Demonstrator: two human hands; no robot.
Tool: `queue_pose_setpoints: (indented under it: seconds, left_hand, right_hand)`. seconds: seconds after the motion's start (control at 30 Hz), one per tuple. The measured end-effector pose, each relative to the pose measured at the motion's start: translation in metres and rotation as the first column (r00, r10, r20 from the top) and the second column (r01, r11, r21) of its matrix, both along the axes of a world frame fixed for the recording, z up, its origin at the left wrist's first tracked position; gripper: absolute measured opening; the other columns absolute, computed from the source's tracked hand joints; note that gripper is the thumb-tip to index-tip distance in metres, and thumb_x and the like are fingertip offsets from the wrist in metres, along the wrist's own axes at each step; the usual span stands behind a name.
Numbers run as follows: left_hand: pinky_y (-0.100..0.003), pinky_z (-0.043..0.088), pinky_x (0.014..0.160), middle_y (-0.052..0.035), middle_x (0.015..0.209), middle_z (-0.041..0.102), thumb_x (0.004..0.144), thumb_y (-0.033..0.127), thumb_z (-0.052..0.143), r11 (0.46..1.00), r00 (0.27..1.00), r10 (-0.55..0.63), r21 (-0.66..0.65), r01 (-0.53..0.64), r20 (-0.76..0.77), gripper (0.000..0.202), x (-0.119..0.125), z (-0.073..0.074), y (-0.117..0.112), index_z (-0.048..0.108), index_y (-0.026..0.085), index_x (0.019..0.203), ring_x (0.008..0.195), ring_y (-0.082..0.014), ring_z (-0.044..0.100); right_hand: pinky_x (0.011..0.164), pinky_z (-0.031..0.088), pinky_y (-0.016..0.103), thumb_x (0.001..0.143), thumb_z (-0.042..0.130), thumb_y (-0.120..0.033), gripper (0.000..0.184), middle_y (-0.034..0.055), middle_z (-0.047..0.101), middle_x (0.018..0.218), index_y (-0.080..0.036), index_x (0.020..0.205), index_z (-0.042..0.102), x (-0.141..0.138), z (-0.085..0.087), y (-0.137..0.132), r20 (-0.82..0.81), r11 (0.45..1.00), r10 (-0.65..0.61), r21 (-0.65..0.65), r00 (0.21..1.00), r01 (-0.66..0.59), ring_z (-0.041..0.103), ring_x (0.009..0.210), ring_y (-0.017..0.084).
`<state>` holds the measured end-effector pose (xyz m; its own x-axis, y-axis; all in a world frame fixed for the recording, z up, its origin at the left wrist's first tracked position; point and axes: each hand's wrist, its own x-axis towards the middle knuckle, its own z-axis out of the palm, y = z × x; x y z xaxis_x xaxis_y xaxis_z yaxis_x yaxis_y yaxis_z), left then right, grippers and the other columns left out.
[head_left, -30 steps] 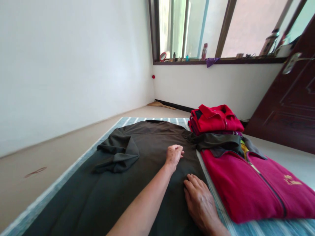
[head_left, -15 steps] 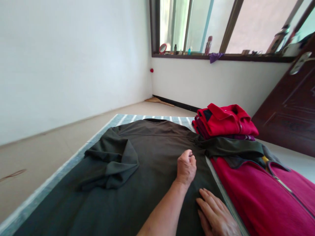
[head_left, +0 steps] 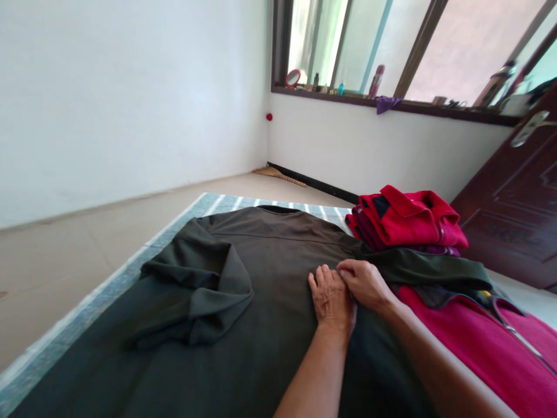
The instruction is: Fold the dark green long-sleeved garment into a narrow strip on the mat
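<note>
A dark green jacket [head_left: 278,261] lies spread out with its back facing up and its collar at the far end. Its left sleeve [head_left: 217,302] is folded in over the back, while the right sleeve [head_left: 435,268] stretches out to the side. My left hand [head_left: 333,299] rests flat on the right half of the back, fingers extended. Just beside it, my right hand [head_left: 364,281] has its fingers curled and pinched at the jacket cloth near the right sleeve's base. The cloth between the fingertips is mostly hidden.
Folded red and maroon clothes [head_left: 413,220] are stacked at the far right. A red zipped garment [head_left: 474,337] lies along the right side. Under the jacket is a blue-green striped sheet [head_left: 174,226]. Walls, a window sill [head_left: 409,104] with small items, and a dark door [head_left: 517,191] surround it.
My left hand has opened from a fist and now lies flat. My right hand has moved forward from the near edge, beside the left, and its fingers have closed at the cloth.
</note>
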<state>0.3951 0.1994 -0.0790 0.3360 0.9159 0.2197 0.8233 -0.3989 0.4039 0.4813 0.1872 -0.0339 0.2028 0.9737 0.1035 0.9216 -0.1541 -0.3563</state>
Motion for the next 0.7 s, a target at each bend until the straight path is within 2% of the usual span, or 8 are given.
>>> queue_pose_setpoints:
  seconds: [0.13, 0.23, 0.33, 0.5, 0.7]
  left_hand:
    - [-0.047, 0.025, 0.111, -0.0161, 0.139, 0.048, 0.084, 0.019, 0.049, 1.0, 1.0, -0.021, -0.005, 0.021, -0.008, 0.055, 0.001, -0.005, -0.002, 0.043, 0.008, 0.138, 0.13, -0.0279, 0.039]
    - [-0.048, 0.025, 0.112, -0.0168, 0.14, 0.046, 0.088, 0.02, 0.043, 1.0, 0.999, -0.015, -0.002, 0.015, -0.03, 0.048, 0.001, -0.005, -0.003, 0.048, 0.008, 0.134, 0.132, -0.0283, 0.038]
    - [-0.049, 0.025, 0.111, -0.0189, 0.14, 0.046, 0.088, 0.023, 0.044, 1.0, 0.998, -0.031, -0.007, 0.031, -0.052, 0.046, 0.001, -0.003, -0.004, 0.053, 0.006, 0.129, 0.132, -0.03, 0.038]
    - [-0.051, 0.024, 0.111, -0.0206, 0.141, 0.044, 0.083, 0.025, 0.049, 0.999, 0.997, -0.049, -0.023, 0.047, -0.055, 0.051, 0.0, -0.002, -0.005, 0.052, 0.004, 0.13, 0.133, -0.0318, 0.035]
    - [-0.052, 0.023, 0.112, -0.022, 0.142, 0.043, 0.083, 0.023, 0.047, 0.998, 0.997, -0.057, -0.03, 0.055, -0.046, 0.051, 0.001, -0.003, -0.005, 0.051, 0.002, 0.13, 0.134, -0.0321, 0.034]
  right_hand:
    - [0.076, 0.045, 0.02, 0.084, 0.046, -0.021, 0.029, 0.0028, 0.074, 0.095, -0.023, 0.097, 0.073, 0.002, -0.009, 0.053, 0.066, 0.998, 0.017, -0.064, 0.998, -0.013, 0.067, 0.091, 0.016]
    - [0.077, 0.044, 0.021, 0.083, 0.047, -0.021, 0.028, 0.0031, 0.074, 0.093, -0.024, 0.091, 0.074, 0.008, -0.012, 0.073, 0.139, 0.995, 0.036, -0.098, 0.99, -0.022, 0.067, 0.092, 0.017]
    - [0.077, 0.044, 0.024, 0.082, 0.047, -0.019, 0.03, 0.0061, 0.073, 0.097, -0.024, 0.092, 0.074, 0.014, -0.01, 0.09, 0.22, 0.993, 0.029, -0.118, 0.975, -0.003, 0.065, 0.097, 0.02]
    - [0.075, 0.045, 0.027, 0.081, 0.045, -0.018, 0.032, 0.0087, 0.072, 0.1, -0.023, 0.095, 0.074, 0.018, -0.007, 0.114, 0.311, 0.988, 0.017, -0.154, 0.95, 0.033, 0.065, 0.098, 0.023]
    - [0.083, 0.043, 0.028, 0.088, 0.04, -0.02, 0.034, 0.0105, 0.068, 0.108, -0.021, 0.103, 0.071, 0.019, -0.013, 0.123, 0.397, 0.989, 0.047, -0.15, 0.917, 0.014, 0.061, 0.105, 0.023]
